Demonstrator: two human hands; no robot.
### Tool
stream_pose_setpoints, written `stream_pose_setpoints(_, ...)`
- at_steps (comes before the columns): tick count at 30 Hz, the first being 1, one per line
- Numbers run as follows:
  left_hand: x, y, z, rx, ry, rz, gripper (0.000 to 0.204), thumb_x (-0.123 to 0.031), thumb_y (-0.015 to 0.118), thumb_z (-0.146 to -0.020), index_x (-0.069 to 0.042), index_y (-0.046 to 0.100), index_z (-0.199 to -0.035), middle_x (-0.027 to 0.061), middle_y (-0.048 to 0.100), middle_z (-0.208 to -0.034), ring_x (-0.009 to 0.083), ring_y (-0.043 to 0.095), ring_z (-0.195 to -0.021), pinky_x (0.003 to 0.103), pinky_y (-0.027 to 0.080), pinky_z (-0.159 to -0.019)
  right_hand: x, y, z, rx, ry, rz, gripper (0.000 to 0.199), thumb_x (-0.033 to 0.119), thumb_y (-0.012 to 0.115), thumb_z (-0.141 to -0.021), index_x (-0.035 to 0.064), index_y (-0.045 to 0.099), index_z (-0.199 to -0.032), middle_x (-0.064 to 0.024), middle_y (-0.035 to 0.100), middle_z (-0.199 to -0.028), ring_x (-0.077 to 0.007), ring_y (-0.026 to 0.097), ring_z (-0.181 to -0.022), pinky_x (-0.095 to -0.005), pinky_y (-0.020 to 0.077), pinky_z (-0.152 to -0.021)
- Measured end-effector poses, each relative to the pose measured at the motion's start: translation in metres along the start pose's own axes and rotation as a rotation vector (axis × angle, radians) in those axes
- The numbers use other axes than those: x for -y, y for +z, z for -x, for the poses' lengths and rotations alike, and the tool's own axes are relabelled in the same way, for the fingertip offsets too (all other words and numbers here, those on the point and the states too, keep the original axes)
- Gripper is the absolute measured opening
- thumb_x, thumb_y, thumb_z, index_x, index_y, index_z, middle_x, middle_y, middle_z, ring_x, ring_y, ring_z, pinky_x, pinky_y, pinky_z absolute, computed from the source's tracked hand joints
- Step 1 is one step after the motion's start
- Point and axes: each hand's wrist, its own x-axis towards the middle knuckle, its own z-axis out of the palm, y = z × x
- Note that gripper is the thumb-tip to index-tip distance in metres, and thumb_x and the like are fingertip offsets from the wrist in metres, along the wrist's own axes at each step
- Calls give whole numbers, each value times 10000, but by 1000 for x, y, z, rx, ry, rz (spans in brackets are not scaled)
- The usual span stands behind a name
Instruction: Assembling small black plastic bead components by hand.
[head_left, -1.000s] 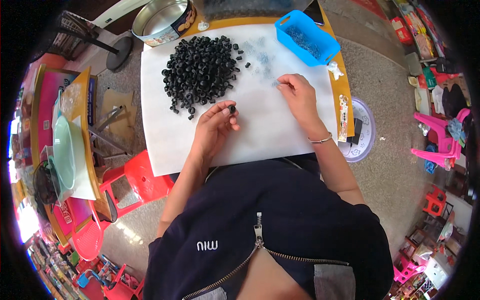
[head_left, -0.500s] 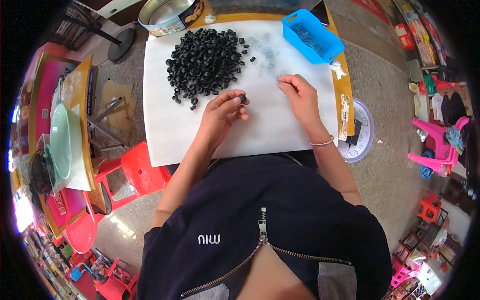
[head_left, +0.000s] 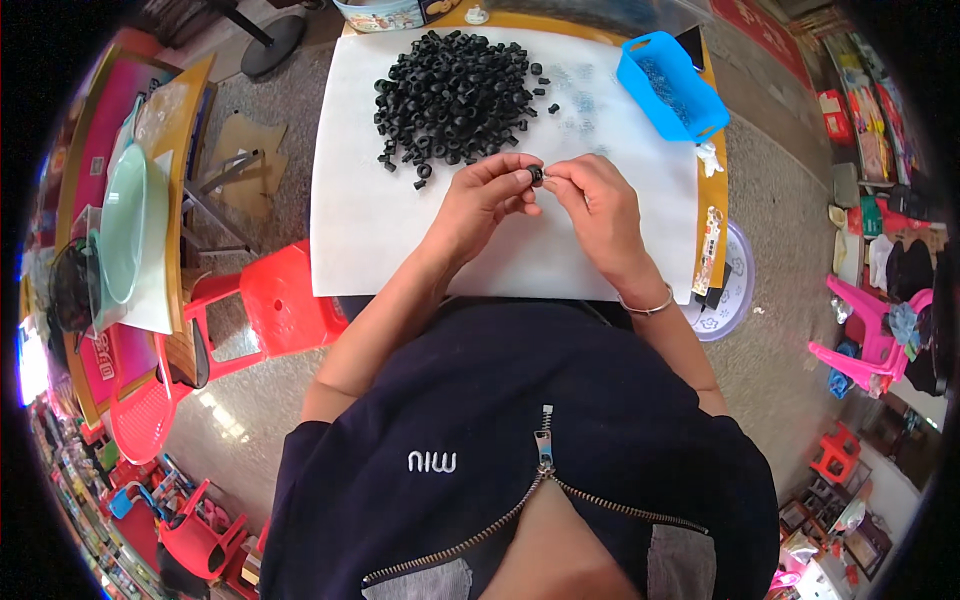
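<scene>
Between the thumb and fingers of my left hand (head_left: 490, 198) is a small round black part (head_left: 536, 176), its opening turned toward my other hand. My right hand (head_left: 600, 205) is pinched right up against it; whatever its fingertips hold is too small to make out. Beyond my left hand lies a large heap of the same black parts (head_left: 455, 95) on a white sheet (head_left: 400, 250). Several strays have rolled off the heap's edges. Tiny bluish-grey bits (head_left: 577, 100) are scattered on the sheet to the right of the heap.
A blue plastic basket (head_left: 648, 110) holding small thin pieces stands at the far right of the table. A round tin (head_left: 395, 14) is at the back. A red stool (head_left: 290, 305) stands left of the table, and a lilac basin (head_left: 738, 285) sits low on the right.
My right hand has come from over the sheet to the black part, so both hands now meet. The whole view has shifted a little.
</scene>
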Motion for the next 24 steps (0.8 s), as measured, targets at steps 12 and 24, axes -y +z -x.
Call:
stream_pose_setpoints(12,-2,-14,15,75,-75,-66,220,-82,516,-913,41,569,-1087,66,608,-904,136,599,-715,268,508,-732,-1,3,-2,283,427,-527,110,100,656,-815,16,587,-806,-14,601,-771,-80,548,-716,-239,444,-644)
stream_pose_setpoints(24,3,-34,7,103,-73,272,231,-133,558,-899,-1,531,-1088,68,575,-926,96,576,-706,241,525,-648,-50,10,-55,12,4,160,82,102,636,-782,60,647,-851,-57,598,-804,-240,561,-783,-362,443,-718)
